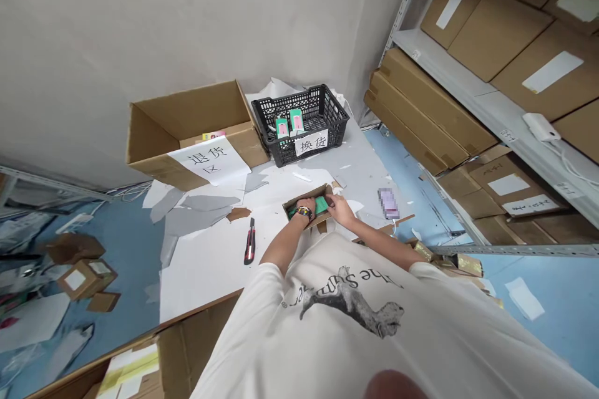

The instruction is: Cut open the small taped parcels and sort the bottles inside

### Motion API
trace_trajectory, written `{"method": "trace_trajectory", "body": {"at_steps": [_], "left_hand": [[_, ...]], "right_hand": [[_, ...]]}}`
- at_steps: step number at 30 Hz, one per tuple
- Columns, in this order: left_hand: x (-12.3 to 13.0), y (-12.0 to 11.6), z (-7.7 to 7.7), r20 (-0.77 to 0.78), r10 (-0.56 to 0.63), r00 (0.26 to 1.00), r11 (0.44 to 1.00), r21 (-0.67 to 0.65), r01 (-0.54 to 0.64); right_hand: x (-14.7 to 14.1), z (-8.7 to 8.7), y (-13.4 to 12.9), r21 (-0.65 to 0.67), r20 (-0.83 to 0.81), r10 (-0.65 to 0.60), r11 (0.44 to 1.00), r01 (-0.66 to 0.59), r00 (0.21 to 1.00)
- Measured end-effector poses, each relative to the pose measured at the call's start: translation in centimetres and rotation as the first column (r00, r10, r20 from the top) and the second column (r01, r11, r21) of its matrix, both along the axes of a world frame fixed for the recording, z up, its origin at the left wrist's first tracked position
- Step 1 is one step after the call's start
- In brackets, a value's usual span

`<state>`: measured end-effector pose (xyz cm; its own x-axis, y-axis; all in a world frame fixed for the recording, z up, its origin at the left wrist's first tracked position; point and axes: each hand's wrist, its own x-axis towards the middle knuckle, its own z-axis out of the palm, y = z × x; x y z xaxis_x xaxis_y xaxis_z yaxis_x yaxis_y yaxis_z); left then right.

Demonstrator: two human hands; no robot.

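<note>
Left of the black crate (279, 153), a lattice of moulded plastic, a large open carton (152, 168) of plain brown cardboard is standing with a lettered white sheet (210, 160) drooping over its front wall, while small green-and-pink packs (282, 128) are leaning inside the crate. In front of the crate, close to the person's shirt (346, 299), a small open cardboard box (322, 220) is holding a smooth green packet (321, 204). The left hand (306, 204), its wrist wearing a dark beaded band (304, 212), is resting inside that box by the packet; the right hand (341, 209) is touching the box's right end. Torn white paper (201, 280) is covering much of the grey tabletop (369, 165) before the crate, and a red-and-black utility knife (250, 242) is lying on it, left of the small box. Behind the crate a pale, scuffed wall (201, 12) is rising; to its right, metal shelving (505, 118) is carrying cartons above a blue floor (496, 287). The left fingertips are hiding within the box, and whether either hand's fingers are grasping anything I cannot tell. A phone-like object (388, 204), right of the crate's front, is showing only as blurred blocks, and the shelving is running out of view.
</note>
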<state>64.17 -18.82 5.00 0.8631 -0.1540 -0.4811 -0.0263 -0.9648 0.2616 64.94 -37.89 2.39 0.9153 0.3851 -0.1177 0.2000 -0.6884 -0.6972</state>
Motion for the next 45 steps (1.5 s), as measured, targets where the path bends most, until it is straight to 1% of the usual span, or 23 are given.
{"method": "trace_trajectory", "body": {"at_steps": [1, 3, 6, 9, 12, 14, 15, 18, 20, 22, 25, 28, 30, 31, 33, 34, 35, 37, 39, 40, 41, 43, 45], "left_hand": [[-0.2, 0.5, 0.4, 0.017, 0.012, 1.000, 1.000, 0.013, -0.012], [-0.8, 1.6, 1.0, 0.086, 0.044, 0.995, 0.999, -0.027, -0.041], [-2.0, 3.4, 1.5, 0.239, 0.133, 0.962, 0.975, -0.207, -0.083], [-3.3, 4.7, 1.3, 0.295, 0.233, 0.927, 0.903, -0.419, -0.094], [-4.4, 5.5, 0.3, 0.233, 0.299, 0.925, 0.792, -0.602, -0.104], [-4.9, 5.8, -0.4, 0.171, 0.323, 0.931, 0.741, -0.658, -0.137], [-5.1, 5.8, -0.8, 0.141, 0.339, 0.930, 0.732, -0.661, -0.167], [-5.2, 5.6, -1.5, 0.098, 0.386, 0.917, 0.748, -0.615, -0.249], [-5.2, 5.4, -1.6, 0.115, 0.392, 0.913, 0.772, -0.581, -0.259], [-5.1, 5.1, -1.6, 0.145, 0.393, 0.908, 0.794, -0.552, -0.255], [-5.2, 4.9, -1.3, 0.227, 0.386, 0.894, 0.824, -0.521, -0.224], [-5.1, 4.9, -0.8, 0.341, 0.353, 0.871, 0.839, -0.527, -0.134], [-4.9, 5.2, -0.4, 0.408, 0.347, 0.845, 0.822, -0.565, -0.065], [-4.8, 5.3, -0.3, 0.431, 0.360, 0.827, 0.802, -0.596, -0.038], [-4.6, 5.8, -0.1, 0.443, 0.439, 0.782, 0.734, -0.679, -0.028], [-4.6, 6.0, -0.1, 0.417, 0.508, 0.753, 0.679, -0.732, -0.052], [-4.7, 6.2, -0.1, 0.364, 0.586, 0.724, 0.605, -0.791, -0.092], [-4.8, 6.4, -0.2, 0.189, 0.713, 0.676, 0.406, -0.896, -0.177], [-4.8, 6.1, 0.0, 0.015, 0.749, 0.663, 0.213, -0.952, -0.219], [-4.8, 5.8, 0.2, -0.042, 0.741, 0.670, 0.145, -0.965, -0.220], [-4.7, 5.3, 0.5, -0.075, 0.731, 0.679, 0.097, -0.973, -0.212], [-4.5, 4.1, 1.5, -0.096, 0.732, 0.675, 0.047, -0.981, -0.191], [-4.3, 2.8, 2.6, -0.107, 0.756, 0.646, 0.036, -0.978, -0.205]], "right_hand": [[0.2, -0.2, -0.1, 0.047, -0.028, -0.048, 0.998, 0.049, 0.998], [0.3, -0.5, -0.4, 0.114, -0.078, -0.130, 0.984, 0.138, 0.988], [0.3, -0.8, -0.8, 0.154, -0.114, -0.162, 0.972, 0.178, 0.980], [0.0, -0.5, -1.1, 0.155, -0.141, -0.102, 0.980, 0.124, 0.985], [-0.3, 0.6, -0.8, 0.076, -0.123, -0.047, 0.996, 0.056, 0.991], [-0.4, 1.4, -0.1, -0.003, -0.092, 0.016, 1.000, -0.016, 0.996], [-0.4, 1.8, 0.5, -0.042, -0.075, 0.058, 0.997, -0.062, 0.995], [-0.4, 2.9, 2.5, -0.141, -0.034, 0.160, 0.976, -0.163, 0.987], [-0.2, 3.2, 3.5, -0.173, -0.026, 0.171, 0.970, -0.173, 0.985], [0.1, 3.4, 4.1, -0.162, -0.027, 0.164, 0.973, -0.166, 0.986], [0.4, 3.8, 4.0, -0.084, 0.021, 0.222, 0.972, -0.220, 0.975], [0.8, 4.5, 3.4, 0.024, 0.123, 0.311, 0.948, -0.316, 0.942], [1.1, 5.1, 3.0, 0.127, 0.155, 0.299, 0.939, -0.319, 0.942], [1.3, 5.4, 2.9, 0.191, 0.150, 0.255, 0.941, -0.281, 0.955], [1.6, 5.8, 2.4, 0.343, 0.087, 0.098, 0.931, -0.122, 0.991], [1.6, 6.0, 2.1, 0.426, 0.020, -0.001, 0.905, -0.008, 1.000], [1.6, 6.3, 1.8, 0.508, -0.070, -0.096, 0.853, 0.118, 0.993], [1.2, 6.7, 1.1, 0.638, -0.286, -0.206, 0.688, 0.346, 0.936], [0.4, 7.3, 0.9, 0.708, -0.469, -0.171, 0.514, 0.485, 0.866], [-0.1, 7.6, 1.0, 0.729, -0.527, -0.118, 0.447, 0.519, 0.842], [-0.5, 7.9, 1.3, 0.745, -0.562, -0.056, 0.400, 0.535, 0.825], [-1.5, 8.1, 2.3, 0.767, -0.587, 0.050, 0.353, 0.536, 0.808], [-2.3, 8.1, 3.4, 0.775, -0.587, 0.113, 0.364, 0.516, 0.802]]}}
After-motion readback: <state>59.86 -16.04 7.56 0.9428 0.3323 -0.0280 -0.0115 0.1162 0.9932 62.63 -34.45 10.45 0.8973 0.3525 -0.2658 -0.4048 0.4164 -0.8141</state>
